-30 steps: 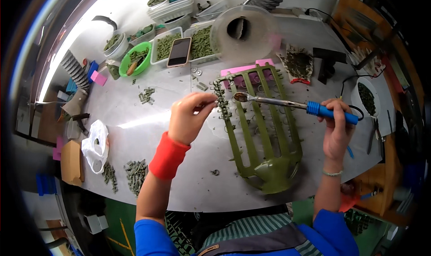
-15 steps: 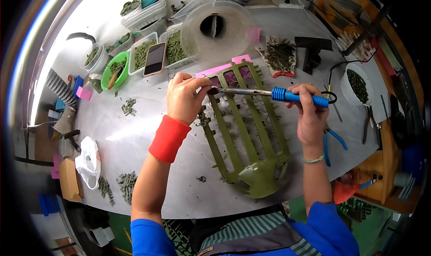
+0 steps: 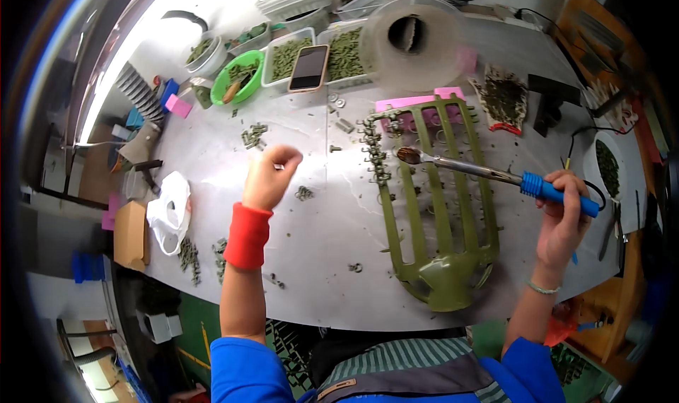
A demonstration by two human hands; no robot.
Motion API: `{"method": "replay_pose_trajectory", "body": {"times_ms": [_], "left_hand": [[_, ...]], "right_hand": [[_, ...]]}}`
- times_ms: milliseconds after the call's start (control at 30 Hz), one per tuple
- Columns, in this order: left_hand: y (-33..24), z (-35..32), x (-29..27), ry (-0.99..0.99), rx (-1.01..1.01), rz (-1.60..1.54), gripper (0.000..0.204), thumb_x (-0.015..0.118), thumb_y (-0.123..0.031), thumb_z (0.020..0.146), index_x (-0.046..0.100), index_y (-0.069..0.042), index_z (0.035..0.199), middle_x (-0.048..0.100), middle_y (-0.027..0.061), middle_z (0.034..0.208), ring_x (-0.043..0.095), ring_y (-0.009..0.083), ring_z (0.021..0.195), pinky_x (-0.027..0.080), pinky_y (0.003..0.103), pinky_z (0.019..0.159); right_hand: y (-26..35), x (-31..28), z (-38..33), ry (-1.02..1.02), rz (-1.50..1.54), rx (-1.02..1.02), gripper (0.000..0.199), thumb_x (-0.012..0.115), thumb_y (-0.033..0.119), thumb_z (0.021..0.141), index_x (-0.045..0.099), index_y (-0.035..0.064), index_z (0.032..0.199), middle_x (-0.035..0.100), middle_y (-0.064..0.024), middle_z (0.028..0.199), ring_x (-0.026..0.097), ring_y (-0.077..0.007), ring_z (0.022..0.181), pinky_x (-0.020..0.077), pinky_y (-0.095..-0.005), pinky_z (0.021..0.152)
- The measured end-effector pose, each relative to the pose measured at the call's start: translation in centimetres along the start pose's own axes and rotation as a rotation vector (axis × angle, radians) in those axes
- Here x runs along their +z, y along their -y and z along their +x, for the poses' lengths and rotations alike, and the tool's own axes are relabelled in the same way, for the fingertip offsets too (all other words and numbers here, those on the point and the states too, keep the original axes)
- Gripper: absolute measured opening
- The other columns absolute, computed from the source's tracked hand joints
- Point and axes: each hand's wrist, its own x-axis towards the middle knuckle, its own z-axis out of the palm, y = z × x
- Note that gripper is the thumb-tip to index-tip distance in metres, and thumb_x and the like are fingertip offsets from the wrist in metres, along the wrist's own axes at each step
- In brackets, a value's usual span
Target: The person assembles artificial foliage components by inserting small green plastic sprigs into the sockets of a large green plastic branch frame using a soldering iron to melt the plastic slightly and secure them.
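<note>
Striped grey-green apron closest to us, then the metal surface with our olive-green ribbed frame lying right of centre, knob end toward us, far end by some pink blocks. Our right hand has its grip wrapped round a corded soldering iron, brown-stained tip hanging over the frame's left side. What just changed: our left hand has come off the tip and swung out left, so the small-clip cluster on that edge is uncovered. That grip is curled up, and we honestly can't tell if it's pinching anything.

Containers, further out: white bowl of green bits on the right; green bowl with green scraps plus a brown-handled something; two clear tubs heaped with little green pieces, a phone lying across them.
</note>
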Motion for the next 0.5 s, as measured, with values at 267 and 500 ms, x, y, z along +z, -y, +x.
{"method": "replay_pose_trajectory", "body": {"times_ms": [267,500], "left_hand": [[3.5,-6.2,2.0,-0.001,0.133,0.209,0.024,0.067,-0.002,0.08,0.065,-0.002,0.104,0.064,0.0082,0.097,0.064,0.0179,0.086,0.054,0.03,0.073],[2.7,-7.6,-0.8,-0.149,-0.21,-0.263,0.014,0.069,-0.005,0.083,0.068,-0.001,0.096,0.07,0.0049,0.084,0.065,0.0091,0.074,0.051,0.023,0.066]], "right_hand": [[0.7,0.5,-0.8,0.024,-0.042,0.027,0.017,0.055,0.015,0.092,0.058,0.0007,0.083,0.058,-0.0116,0.088,0.054,-0.014,0.072,0.0457,-0.0266,0.057],[0.9,0.1,-1.2,0.015,-0.045,0.038,0.016,0.056,0.014,0.092,0.058,0.0017,0.083,0.059,-0.011,0.088,0.054,-0.0134,0.073,0.0456,-0.0262,0.057]]}}
